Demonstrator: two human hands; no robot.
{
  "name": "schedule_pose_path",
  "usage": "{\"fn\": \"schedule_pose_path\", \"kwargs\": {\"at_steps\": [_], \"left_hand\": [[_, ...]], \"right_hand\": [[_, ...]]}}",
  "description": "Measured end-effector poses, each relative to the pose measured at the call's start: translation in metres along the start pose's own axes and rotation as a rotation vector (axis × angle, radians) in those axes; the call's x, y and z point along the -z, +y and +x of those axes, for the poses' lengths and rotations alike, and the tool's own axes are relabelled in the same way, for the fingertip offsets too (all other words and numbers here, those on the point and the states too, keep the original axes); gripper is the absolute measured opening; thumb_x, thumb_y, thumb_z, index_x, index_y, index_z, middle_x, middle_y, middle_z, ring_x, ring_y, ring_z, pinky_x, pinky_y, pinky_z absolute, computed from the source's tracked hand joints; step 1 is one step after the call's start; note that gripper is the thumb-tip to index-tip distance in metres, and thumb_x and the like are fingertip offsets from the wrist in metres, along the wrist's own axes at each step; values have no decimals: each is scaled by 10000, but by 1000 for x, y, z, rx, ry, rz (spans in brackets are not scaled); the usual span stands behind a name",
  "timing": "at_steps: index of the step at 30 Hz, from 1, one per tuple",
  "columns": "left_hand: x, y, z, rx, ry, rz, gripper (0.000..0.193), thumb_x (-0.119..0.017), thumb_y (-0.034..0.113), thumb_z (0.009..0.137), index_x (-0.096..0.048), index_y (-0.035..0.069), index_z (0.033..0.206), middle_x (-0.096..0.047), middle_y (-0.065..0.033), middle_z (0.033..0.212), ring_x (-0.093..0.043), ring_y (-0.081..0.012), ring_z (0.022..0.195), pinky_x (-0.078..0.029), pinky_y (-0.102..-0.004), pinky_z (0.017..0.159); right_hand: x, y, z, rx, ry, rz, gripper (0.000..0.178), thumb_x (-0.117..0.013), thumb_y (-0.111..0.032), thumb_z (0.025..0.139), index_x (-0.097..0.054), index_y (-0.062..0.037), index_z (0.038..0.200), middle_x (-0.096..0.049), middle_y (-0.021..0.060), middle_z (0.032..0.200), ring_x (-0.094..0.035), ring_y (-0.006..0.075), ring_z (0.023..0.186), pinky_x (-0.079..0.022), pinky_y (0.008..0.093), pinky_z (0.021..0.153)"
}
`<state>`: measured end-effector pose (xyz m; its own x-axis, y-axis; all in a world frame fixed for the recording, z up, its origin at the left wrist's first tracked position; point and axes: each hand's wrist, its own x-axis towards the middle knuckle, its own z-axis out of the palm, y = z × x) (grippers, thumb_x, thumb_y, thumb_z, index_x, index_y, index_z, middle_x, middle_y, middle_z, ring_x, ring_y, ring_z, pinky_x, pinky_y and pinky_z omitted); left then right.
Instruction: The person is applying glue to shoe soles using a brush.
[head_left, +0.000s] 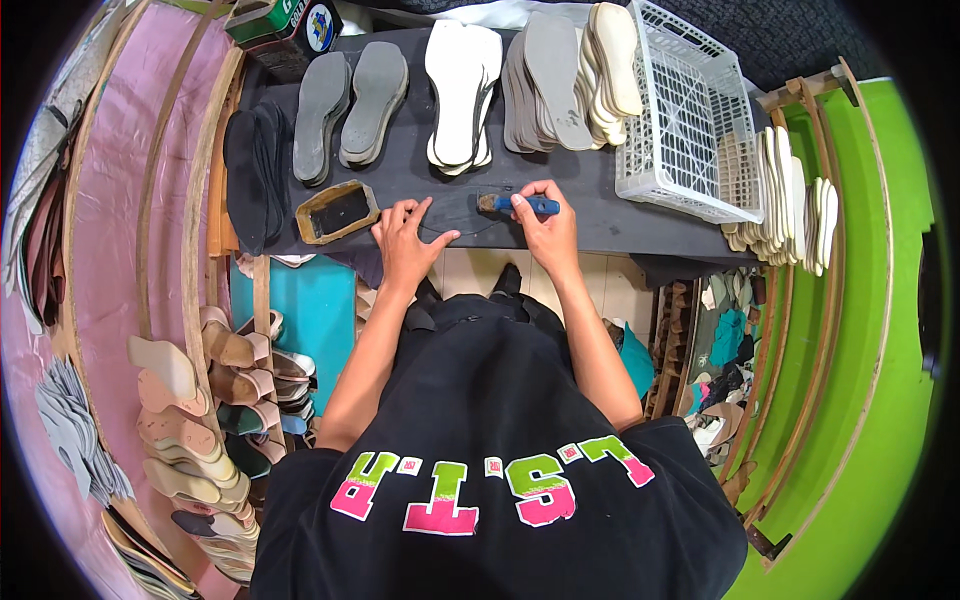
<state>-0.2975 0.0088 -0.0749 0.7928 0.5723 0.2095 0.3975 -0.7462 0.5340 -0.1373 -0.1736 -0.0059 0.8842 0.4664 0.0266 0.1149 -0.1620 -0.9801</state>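
Observation:
A dark sole-shaped piece (462, 213) lies flat on the black-covered table (590, 215) in front of me. My left hand (403, 245) rests at its left end, fingers spread and pressing it down. In my right hand (547, 232) I grip a short brush (530, 205) with a blue handle. Its brownish head points left and touches or hovers just over the piece's right part; I cannot tell which. Just left of my left hand sits a shallow tan tray (372, 199) with a dark inside and crusted rim.
Along the table's far side stand stacks of grey soles (322, 115), white soles (462, 90) and cream soles (612, 60). Black soles (255, 175) lie at the left. A white plastic crate (690, 195) stands right, beside more cream soles (785, 200). Racks of shoe parts (235, 385) flank me.

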Motion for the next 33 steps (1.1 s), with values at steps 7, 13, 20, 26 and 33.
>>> {"fn": "schedule_pose_path", "kwargs": {"at_steps": [7, 13, 20, 26, 33], "left_hand": [[-8, 8, 3, -67, -2, -184, 894, -999, 337, 695, -652, 100, 1484, -734, -32, 1194, -669, -254, 1106, -454, -424, 1021], [7, 0, 13, -51, -121, -380, 827, -899, 86, 757, -607, 101, 1530, -731, -61, 1283, -700, -236, 1016, -533, -411, 990], [14, -5, 15, -45, -90, -472, 726, -842, 17, 796, -627, 83, 1486, -675, -112, 1128, -682, -234, 957, -557, -377, 904], [10, -6, 26, 28, -118, -508, 354, -835, 7, 828, -768, 7, 1176, -669, -122, 952, -683, -247, 848, -566, -380, 845], [15, -12, 28, 11, -172, -478, 188, -844, 21, 830, -836, 25, 1018, -667, -100, 831, -617, -210, 697, -519, -345, 688]], "right_hand": [[-25, -6, -7, 79, -145, -113, 249, -840, -105, 872, -646, -29, 1009, -677, 69, 889, -581, 122, 696, -466, 301, 606], [-43, -5, -8, 123, -156, -188, 207, -824, -122, 897, -678, -25, 1008, -703, 65, 847, -633, 122, 704, -495, 308, 634], [-41, -17, -7, -44, -131, -288, 194, -812, -126, 890, -688, -3, 972, -747, 142, 817, -722, 278, 713, -555, 368, 669], [-51, -18, -16, 129, -89, -274, 198, -800, -72, 887, -663, 4, 1009, -739, 168, 899, -737, 295, 778, -581, 390, 726], [-62, 1, -15, 372, -110, -367, 158, -768, -30, 924, -646, 16, 1014, -674, 193, 931, -665, 419, 860, -541, 476, 771]]}}
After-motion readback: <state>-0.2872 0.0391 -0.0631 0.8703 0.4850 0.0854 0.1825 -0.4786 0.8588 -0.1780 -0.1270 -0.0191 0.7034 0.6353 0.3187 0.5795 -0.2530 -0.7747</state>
